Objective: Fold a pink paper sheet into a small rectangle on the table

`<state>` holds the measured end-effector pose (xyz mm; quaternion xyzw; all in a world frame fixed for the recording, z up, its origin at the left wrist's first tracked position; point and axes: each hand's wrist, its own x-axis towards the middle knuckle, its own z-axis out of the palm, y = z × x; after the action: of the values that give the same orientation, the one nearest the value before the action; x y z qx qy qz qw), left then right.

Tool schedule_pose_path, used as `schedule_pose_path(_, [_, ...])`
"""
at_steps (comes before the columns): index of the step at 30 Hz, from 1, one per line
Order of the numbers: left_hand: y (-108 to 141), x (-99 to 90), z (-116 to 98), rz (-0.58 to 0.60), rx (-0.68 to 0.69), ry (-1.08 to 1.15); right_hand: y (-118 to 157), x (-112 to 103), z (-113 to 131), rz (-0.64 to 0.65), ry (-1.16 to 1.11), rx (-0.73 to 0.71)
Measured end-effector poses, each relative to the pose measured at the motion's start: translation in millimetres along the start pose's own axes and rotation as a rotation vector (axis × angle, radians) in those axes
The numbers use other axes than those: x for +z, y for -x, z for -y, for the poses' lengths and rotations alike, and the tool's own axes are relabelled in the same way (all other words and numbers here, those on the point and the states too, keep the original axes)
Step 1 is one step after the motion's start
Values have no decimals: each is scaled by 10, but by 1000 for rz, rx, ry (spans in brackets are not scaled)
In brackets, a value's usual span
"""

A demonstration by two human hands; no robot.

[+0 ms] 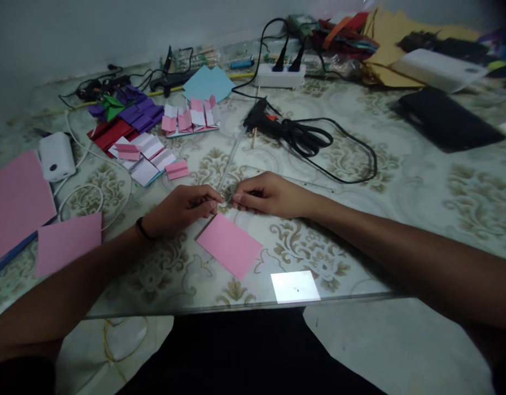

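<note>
My left hand [182, 210] has its fingertips pinched together at the top corner of a pink paper rectangle [230, 245] that lies on the patterned table. To its right, my right hand [269, 195] is closed, with thumb and fingertips together; whatever sits between them is too small to make out. A small gap separates the two hands. Behind them a black glue gun [261, 116], with a clear stick at its back end, stands on the table beside its coiled black cable [308, 137].
Folded pink and white papers [143, 156], purple folded pieces [141, 112] and blue sheets [209, 83] lie at back left. Larger pink sheets [20, 203] and a white device [57, 156] are left. A white power strip [280, 75] stands behind; a black case [450, 120] lies right.
</note>
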<state>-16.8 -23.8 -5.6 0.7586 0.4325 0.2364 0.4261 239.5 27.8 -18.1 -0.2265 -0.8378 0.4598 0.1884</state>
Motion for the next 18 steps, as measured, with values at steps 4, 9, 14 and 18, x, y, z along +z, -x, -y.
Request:
schedule_pose_path(4, [-4, 4, -7, -1, 5, 8, 0, 2, 7, -11, 3, -12])
schedule_pose_path(9, [-3, 6, -13, -2, 9, -1, 6, 5, 7, -12, 1, -14])
schedule_pose_path(14, [5, 9, -12, -5, 14, -13, 13, 7, -6, -15, 5, -20])
schedule_pose_path(18, [1, 11, -20, -4, 7, -14, 14, -3, -4, -7, 9, -18])
